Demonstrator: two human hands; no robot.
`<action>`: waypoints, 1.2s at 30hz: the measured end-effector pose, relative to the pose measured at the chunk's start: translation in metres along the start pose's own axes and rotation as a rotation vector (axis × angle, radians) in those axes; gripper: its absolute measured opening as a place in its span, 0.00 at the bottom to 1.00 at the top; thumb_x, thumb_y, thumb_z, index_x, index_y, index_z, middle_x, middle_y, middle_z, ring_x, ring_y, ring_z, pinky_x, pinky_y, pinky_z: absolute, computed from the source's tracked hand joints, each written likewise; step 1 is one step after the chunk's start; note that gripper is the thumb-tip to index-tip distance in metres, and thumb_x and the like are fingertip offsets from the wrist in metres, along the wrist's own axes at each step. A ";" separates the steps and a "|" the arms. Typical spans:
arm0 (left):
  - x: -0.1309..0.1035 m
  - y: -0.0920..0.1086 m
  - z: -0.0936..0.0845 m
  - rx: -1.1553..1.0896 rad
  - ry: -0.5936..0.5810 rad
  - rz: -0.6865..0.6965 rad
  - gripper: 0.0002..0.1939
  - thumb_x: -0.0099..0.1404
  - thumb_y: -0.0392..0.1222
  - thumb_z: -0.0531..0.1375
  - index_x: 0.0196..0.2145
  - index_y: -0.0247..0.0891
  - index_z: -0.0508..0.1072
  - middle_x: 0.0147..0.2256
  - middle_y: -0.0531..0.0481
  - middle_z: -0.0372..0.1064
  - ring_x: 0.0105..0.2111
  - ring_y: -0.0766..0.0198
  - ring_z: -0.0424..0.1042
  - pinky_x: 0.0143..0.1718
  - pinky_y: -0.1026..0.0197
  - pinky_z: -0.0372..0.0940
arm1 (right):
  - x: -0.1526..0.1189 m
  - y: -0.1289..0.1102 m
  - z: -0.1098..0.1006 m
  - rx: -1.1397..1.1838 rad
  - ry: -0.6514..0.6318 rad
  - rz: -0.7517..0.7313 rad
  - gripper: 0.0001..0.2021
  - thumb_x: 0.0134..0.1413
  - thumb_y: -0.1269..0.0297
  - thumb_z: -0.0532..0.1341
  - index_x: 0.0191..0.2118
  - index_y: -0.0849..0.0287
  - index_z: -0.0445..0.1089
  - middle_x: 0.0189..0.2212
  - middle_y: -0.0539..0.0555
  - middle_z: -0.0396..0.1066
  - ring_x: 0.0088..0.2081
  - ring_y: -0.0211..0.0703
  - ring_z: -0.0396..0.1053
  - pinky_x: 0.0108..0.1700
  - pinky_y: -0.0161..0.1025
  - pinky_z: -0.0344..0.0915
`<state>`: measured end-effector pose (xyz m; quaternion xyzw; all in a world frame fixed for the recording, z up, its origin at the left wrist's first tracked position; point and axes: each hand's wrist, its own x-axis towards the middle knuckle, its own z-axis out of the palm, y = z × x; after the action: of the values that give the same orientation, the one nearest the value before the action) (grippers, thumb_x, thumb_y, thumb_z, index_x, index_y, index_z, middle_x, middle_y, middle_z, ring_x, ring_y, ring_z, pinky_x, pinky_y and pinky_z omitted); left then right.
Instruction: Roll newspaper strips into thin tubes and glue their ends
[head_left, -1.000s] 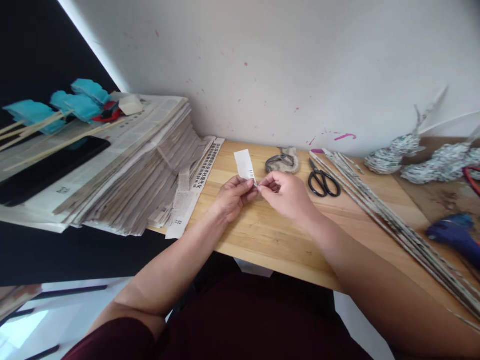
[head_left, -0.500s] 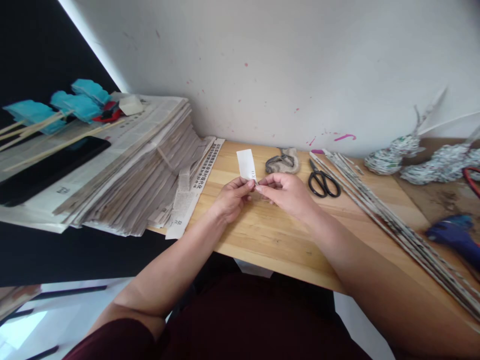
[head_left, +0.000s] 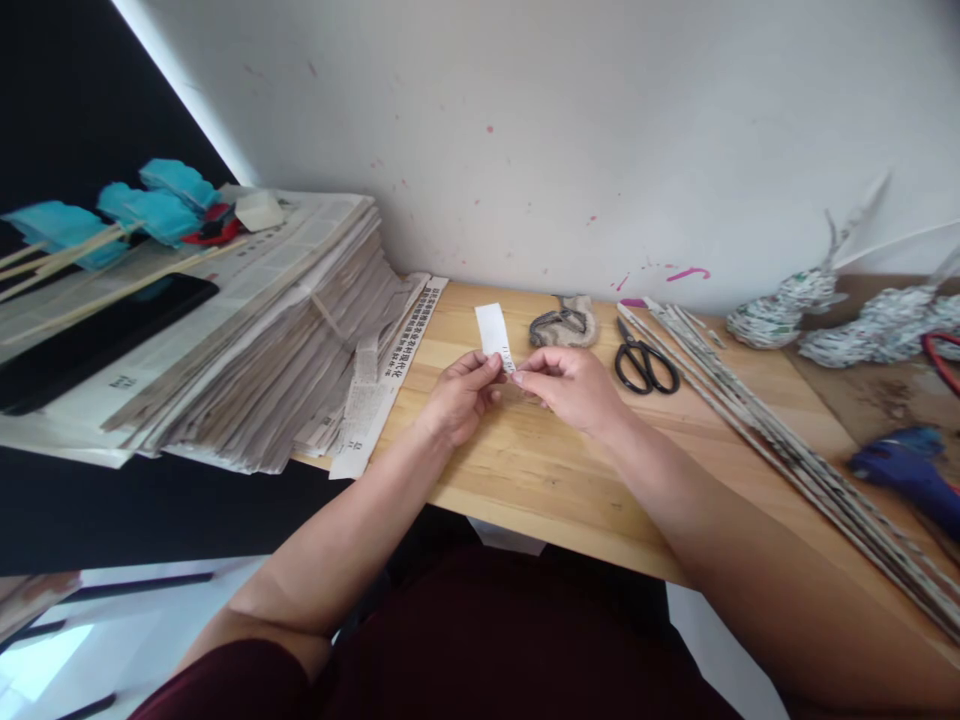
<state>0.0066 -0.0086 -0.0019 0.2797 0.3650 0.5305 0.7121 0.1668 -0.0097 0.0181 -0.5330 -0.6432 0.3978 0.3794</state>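
Note:
A narrow strip of newspaper stands up between my hands, mostly white with a few printed characters near its lower end. My left hand pinches the strip's lower part between thumb and forefinger. Close beside it, my right hand has its fingertips closed on the strip's lower right end, which is partly hidden by the fingers. Both hands are just above the wooden table. Black-handled scissors lie to the right of my right hand. Behind the hands is a crumpled brownish cloth.
At left rises a tall stack of newspapers bearing a black phone, blue pieces on sticks and a red tool. Thin rolled paper sticks run along the right. Beyond them are woven paper shapes and a blue glue gun.
The strip sits slightly lower, and more of its printed characters show above my fingers. Both hands keep nearly the same place and grip.

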 end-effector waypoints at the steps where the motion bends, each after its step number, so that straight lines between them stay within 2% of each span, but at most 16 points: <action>1: 0.000 0.000 0.000 -0.008 0.007 0.000 0.10 0.54 0.38 0.70 0.29 0.34 0.72 0.25 0.54 0.68 0.26 0.73 0.67 0.22 0.72 0.59 | 0.000 0.000 0.000 -0.009 -0.001 -0.007 0.09 0.48 0.57 0.64 0.29 0.58 0.75 0.24 0.51 0.73 0.25 0.37 0.67 0.28 0.36 0.63; 6: -0.001 0.000 0.001 -0.001 -0.003 -0.003 0.11 0.54 0.41 0.70 0.30 0.33 0.73 0.26 0.52 0.69 0.26 0.73 0.67 0.24 0.72 0.61 | 0.000 0.001 -0.001 -0.034 0.013 -0.013 0.09 0.49 0.58 0.64 0.29 0.59 0.75 0.25 0.52 0.74 0.26 0.38 0.68 0.28 0.36 0.64; 11: -0.002 -0.001 -0.003 0.106 -0.064 0.031 0.12 0.50 0.38 0.72 0.26 0.32 0.73 0.26 0.53 0.69 0.27 0.73 0.67 0.26 0.71 0.63 | -0.001 0.001 0.000 -0.020 -0.018 -0.013 0.11 0.49 0.56 0.64 0.31 0.59 0.74 0.26 0.53 0.74 0.27 0.39 0.69 0.28 0.36 0.66; 15: 0.000 0.001 -0.006 0.090 -0.009 0.033 0.13 0.51 0.39 0.72 0.25 0.32 0.71 0.25 0.52 0.70 0.25 0.73 0.68 0.25 0.72 0.62 | -0.002 0.001 0.003 0.061 -0.040 0.025 0.11 0.48 0.57 0.66 0.34 0.59 0.72 0.28 0.53 0.74 0.26 0.39 0.70 0.26 0.36 0.67; 21: 0.000 0.004 -0.004 0.065 0.035 0.018 0.10 0.56 0.37 0.69 0.27 0.32 0.70 0.27 0.50 0.73 0.27 0.71 0.72 0.28 0.70 0.67 | -0.004 0.000 0.006 0.026 0.023 -0.112 0.07 0.49 0.61 0.66 0.34 0.58 0.72 0.32 0.53 0.76 0.30 0.38 0.72 0.33 0.37 0.69; 25: -0.001 0.004 -0.002 0.072 0.041 0.018 0.10 0.56 0.36 0.69 0.28 0.32 0.70 0.27 0.51 0.73 0.27 0.70 0.73 0.28 0.70 0.67 | -0.006 -0.003 0.005 -0.054 0.037 -0.168 0.05 0.51 0.62 0.64 0.33 0.57 0.73 0.30 0.51 0.76 0.28 0.37 0.70 0.33 0.36 0.67; 28: 0.000 0.002 -0.003 0.095 0.036 0.074 0.11 0.54 0.38 0.70 0.29 0.33 0.71 0.26 0.51 0.73 0.27 0.70 0.73 0.27 0.70 0.67 | -0.007 -0.006 0.004 -0.129 0.039 -0.176 0.04 0.52 0.63 0.64 0.30 0.57 0.73 0.28 0.51 0.75 0.26 0.37 0.69 0.32 0.36 0.65; 31: 0.001 -0.001 -0.005 0.126 0.007 0.126 0.12 0.53 0.40 0.71 0.30 0.34 0.72 0.27 0.52 0.73 0.28 0.70 0.71 0.27 0.70 0.65 | -0.006 -0.004 0.003 -0.069 0.013 -0.118 0.06 0.51 0.61 0.65 0.30 0.58 0.71 0.27 0.51 0.75 0.26 0.37 0.69 0.30 0.36 0.65; 36: 0.001 -0.002 -0.007 0.139 -0.061 0.070 0.14 0.51 0.42 0.72 0.29 0.33 0.73 0.27 0.52 0.71 0.27 0.72 0.69 0.27 0.69 0.64 | -0.004 -0.002 0.003 0.128 -0.118 0.083 0.12 0.49 0.55 0.66 0.33 0.59 0.71 0.24 0.52 0.74 0.23 0.36 0.69 0.24 0.34 0.65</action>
<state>0.0023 -0.0082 -0.0081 0.3570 0.3690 0.5198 0.6828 0.1637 -0.0147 0.0186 -0.5096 -0.6148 0.4843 0.3575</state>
